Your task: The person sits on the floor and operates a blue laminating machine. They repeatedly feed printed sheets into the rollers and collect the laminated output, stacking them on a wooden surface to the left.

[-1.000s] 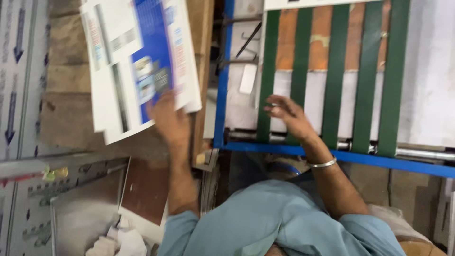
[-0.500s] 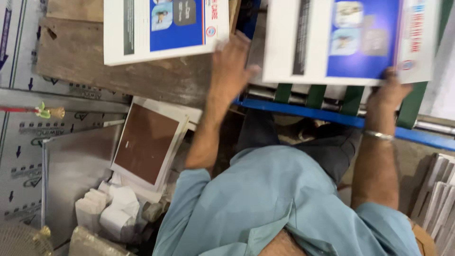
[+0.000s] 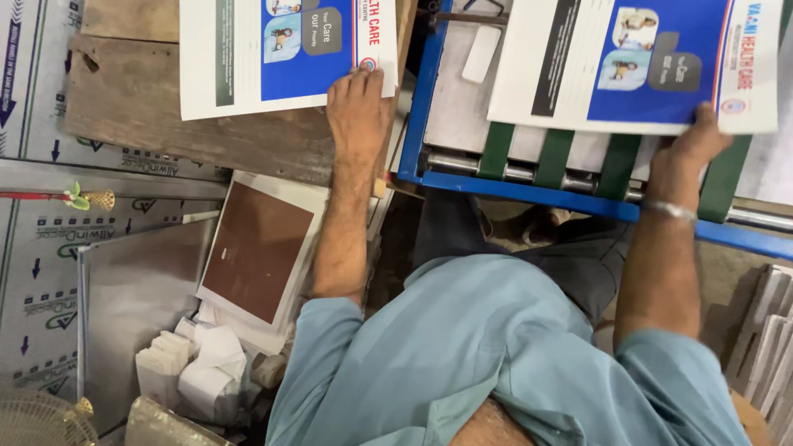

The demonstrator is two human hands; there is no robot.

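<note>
My left hand [image 3: 357,111] rests palm-down on the lower right corner of a stack of white and blue printed sheets [image 3: 273,54] lying on a worn wooden board [image 3: 190,136]. My right hand [image 3: 690,157] grips the lower edge of another white and blue printed sheet [image 3: 636,62] that lies over the green belts [image 3: 552,157] of a blue-framed machine [image 3: 421,107]. A metal bangle sits on my right wrist. I wear a light blue shirt.
A brown board in a white frame [image 3: 260,248] lies below the wooden board. Folded white papers [image 3: 194,372] sit at the lower left beside a grey metal sheet [image 3: 132,297]. A fan's edge [image 3: 37,417] shows in the bottom left corner. Stacked boards [image 3: 768,330] stand at right.
The left stack has been set flat on the wooden board. My right hand has taken hold of a printed sheet on the green belts. Between the last two frames little moves.
</note>
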